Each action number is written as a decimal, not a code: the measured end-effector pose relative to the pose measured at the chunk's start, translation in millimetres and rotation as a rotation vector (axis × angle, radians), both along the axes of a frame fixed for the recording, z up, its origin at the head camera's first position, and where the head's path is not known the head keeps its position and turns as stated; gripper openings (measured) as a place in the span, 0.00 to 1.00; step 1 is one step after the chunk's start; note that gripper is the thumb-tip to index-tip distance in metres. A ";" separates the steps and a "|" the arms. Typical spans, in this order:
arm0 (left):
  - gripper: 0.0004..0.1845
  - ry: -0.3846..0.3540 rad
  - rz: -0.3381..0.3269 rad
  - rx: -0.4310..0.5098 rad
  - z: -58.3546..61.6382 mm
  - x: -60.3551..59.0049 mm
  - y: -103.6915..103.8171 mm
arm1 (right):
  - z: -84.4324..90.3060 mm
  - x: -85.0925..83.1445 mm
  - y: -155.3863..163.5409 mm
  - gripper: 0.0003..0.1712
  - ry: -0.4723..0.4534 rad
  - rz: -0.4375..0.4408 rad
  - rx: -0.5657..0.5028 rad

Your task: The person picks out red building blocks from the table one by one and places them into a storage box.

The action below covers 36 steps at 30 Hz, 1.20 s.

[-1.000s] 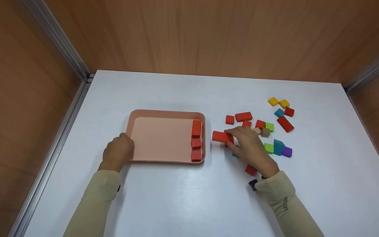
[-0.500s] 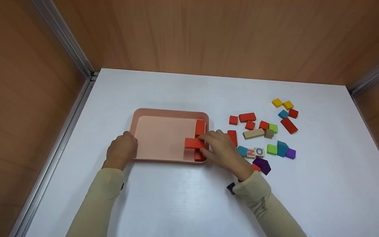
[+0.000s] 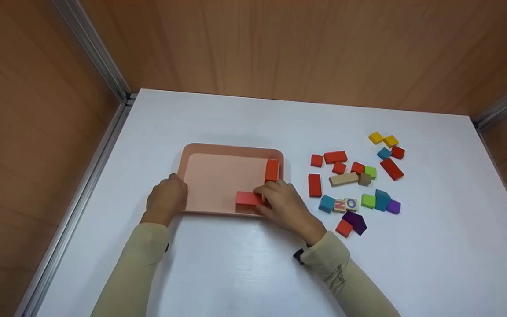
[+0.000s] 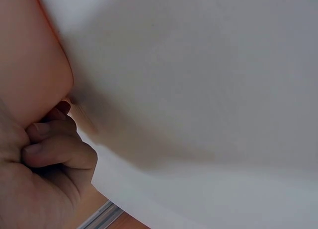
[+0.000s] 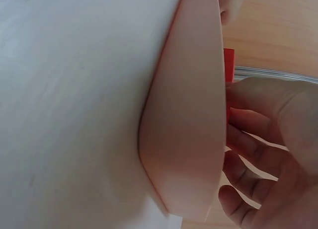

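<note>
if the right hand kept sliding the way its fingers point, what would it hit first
Probably nothing but bare tray floor: the right hand holds a red block pointing left across the tray, towards the left hand at the far rim.

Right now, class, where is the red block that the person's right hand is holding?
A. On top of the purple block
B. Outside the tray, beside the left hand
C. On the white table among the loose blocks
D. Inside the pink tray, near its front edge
D: the right hand grips the red block inside the pink tray, by its near rim.
</note>
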<state>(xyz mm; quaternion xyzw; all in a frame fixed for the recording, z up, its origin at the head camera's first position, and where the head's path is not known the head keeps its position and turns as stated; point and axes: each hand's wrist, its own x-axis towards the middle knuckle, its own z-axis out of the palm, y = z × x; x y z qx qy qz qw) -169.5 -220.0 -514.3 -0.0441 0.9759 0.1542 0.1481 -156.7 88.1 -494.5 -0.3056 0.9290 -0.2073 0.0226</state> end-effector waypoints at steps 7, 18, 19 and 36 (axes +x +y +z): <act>0.10 0.009 0.000 0.013 1.7 -0.3 1.8 | -5.9 -1.5 -1.5 0.21 -0.026 -0.012 0.023; 0.11 -0.010 0.039 0.026 1.6 -0.5 3.4 | -2.5 -7.5 -5.6 0.21 -0.111 -0.007 0.088; 0.10 -0.008 0.021 0.013 1.5 -0.4 3.5 | -2.5 -7.7 -5.8 0.20 -0.109 -0.004 0.089; 0.13 -0.036 0.030 -0.008 -0.1 -2.9 1.7 | -1.0 -7.3 -1.2 0.20 -0.081 -0.033 -0.001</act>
